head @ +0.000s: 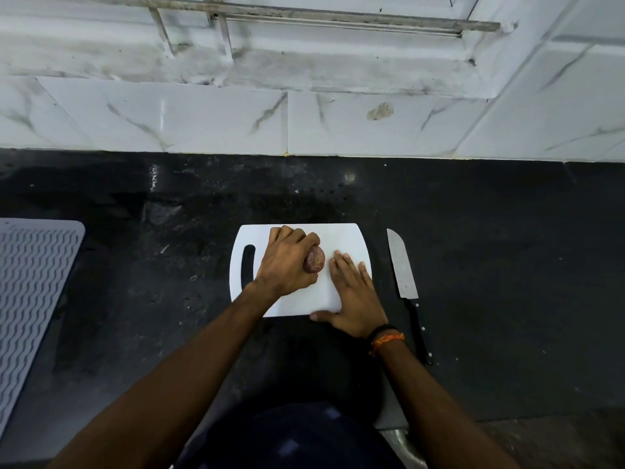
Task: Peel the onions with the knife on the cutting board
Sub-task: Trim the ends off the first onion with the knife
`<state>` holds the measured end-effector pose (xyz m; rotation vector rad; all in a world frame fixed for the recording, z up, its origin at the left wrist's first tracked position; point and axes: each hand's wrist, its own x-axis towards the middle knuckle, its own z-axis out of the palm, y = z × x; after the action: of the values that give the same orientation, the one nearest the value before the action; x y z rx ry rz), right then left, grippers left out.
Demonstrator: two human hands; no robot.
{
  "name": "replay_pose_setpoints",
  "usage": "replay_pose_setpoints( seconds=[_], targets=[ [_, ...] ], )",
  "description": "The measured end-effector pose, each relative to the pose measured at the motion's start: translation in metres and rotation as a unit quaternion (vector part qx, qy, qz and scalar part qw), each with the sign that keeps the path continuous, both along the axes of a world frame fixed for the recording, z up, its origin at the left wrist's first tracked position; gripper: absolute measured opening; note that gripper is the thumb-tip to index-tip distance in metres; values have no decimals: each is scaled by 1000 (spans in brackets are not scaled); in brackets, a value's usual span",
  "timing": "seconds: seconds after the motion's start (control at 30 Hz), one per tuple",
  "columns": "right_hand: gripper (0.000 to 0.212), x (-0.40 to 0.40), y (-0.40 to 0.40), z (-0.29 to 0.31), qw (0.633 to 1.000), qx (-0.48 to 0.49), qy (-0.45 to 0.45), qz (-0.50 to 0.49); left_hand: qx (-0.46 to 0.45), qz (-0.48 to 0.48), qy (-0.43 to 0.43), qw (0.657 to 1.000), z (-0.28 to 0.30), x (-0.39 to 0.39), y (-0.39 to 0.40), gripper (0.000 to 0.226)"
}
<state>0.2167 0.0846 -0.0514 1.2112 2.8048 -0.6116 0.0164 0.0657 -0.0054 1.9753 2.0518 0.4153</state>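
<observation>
Dark stone surface (490, 265) under a white marble-tiled wall, with a white cutting board (341, 238) at its middle.
The left hand (287, 262) is wrapped around a reddish onion (315, 259) on the board; the right hand (353, 292) lies flat and released on the board's near right corner. The knife (404, 282) rests untouched on the surface just right of the board, and a grey wavy-patterned mat (30, 289) sits far left.

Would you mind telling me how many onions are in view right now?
1. The onion sits on the cutting board, gripped by the left hand; that hand might hide more.
</observation>
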Motion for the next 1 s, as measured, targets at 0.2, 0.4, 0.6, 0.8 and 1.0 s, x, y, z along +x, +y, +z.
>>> replay_pose_setpoints(
  seconds=[0.2,0.4,0.6,0.8,1.0],
  targets=[
    [123,-13,15,-1,1000,0,-18,-9,9,21,18,1000,-1,-1,16,64],
    [124,-17,15,0,999,-9,8,-30,25,33,22,999,-7,1,25,66],
    [97,-18,22,29,969,-186,91,-137,3,31,32,999,-2,-3,23,77],
    [32,-4,17,55,906,31,68,-417,-51,56,30,997,1,1,18,84],
    [73,38,21,64,835,-98,-171,-514,-39,46,22,998,6,1,12,86]
  ],
)
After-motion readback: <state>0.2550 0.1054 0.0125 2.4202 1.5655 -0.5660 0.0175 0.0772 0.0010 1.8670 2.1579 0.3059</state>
